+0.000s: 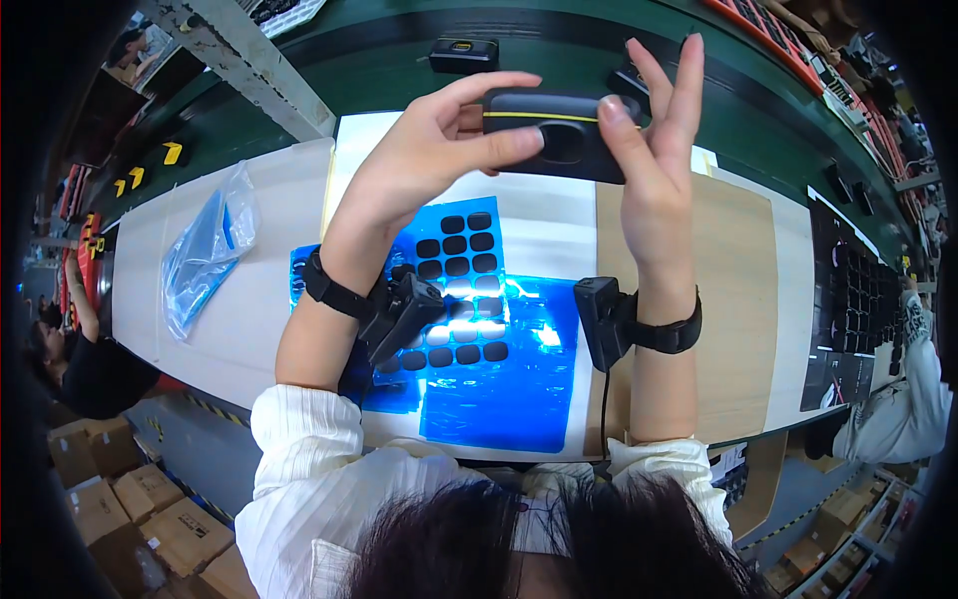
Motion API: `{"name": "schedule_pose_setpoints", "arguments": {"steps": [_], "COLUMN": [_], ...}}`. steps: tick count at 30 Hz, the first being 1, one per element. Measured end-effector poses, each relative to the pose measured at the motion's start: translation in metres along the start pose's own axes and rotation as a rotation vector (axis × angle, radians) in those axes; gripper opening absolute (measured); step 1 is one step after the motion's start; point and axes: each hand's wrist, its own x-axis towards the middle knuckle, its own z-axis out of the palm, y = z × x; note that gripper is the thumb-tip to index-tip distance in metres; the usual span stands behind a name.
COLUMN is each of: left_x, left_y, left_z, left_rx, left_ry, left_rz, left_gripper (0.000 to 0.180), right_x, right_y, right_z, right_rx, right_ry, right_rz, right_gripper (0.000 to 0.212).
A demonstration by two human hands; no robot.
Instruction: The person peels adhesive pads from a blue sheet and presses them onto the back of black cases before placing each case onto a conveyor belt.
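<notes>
A black box-shaped device [580, 152] with rounded corners, a thin yellow line and an oval recess is held up over the far side of the bench. My left hand [424, 150] grips its left end, the thumb pressed beside the recess. At the right end my right hand [654, 165] has its thumb on the front, with two fingers stretched upward. Below my hands lies a blue film sheet [449, 215] bearing rows of black rounded-square pads [456, 266]. A plain glossy blue sheet [499, 399] lies nearer me, partly under or beside it.
Beyond the bench runs a green conveyor belt [374, 75] with another black device [464, 56] on it. A clear plastic bag [208, 250] lies to the left, brown cardboard [689, 299] to the right. Co-workers sit at both sides. A metal post [249, 70] rises at the far left.
</notes>
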Motion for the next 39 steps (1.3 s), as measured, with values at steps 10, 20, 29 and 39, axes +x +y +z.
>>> {"name": "schedule_pose_setpoints", "arguments": {"steps": [10,20,29,39], "left_x": [0.065,0.154,0.161,0.134], "left_y": [-0.027,-0.091,-0.101,-0.061], "left_z": [0.001,-0.039,-0.168,-0.136], "left_rx": [0.514,1.008,1.570,1.605], "left_ry": [-0.049,0.217,0.235,0.243], "left_rz": [0.001,-0.024,-0.060,-0.020], "left_gripper": [0.074,0.074,0.068,0.059], "right_x": [0.015,0.018,0.014,0.010], "right_y": [0.055,0.015,-0.016,-0.028], "right_z": [-0.051,-0.068,-0.054,-0.062], "right_rx": [-0.631,-0.442,-0.271,-0.066], "right_ry": [0.331,0.300,0.336,0.285], "right_rz": [-0.050,-0.073,-0.149,-0.096], "right_gripper": [0.072,0.056,0.057,0.056]}}
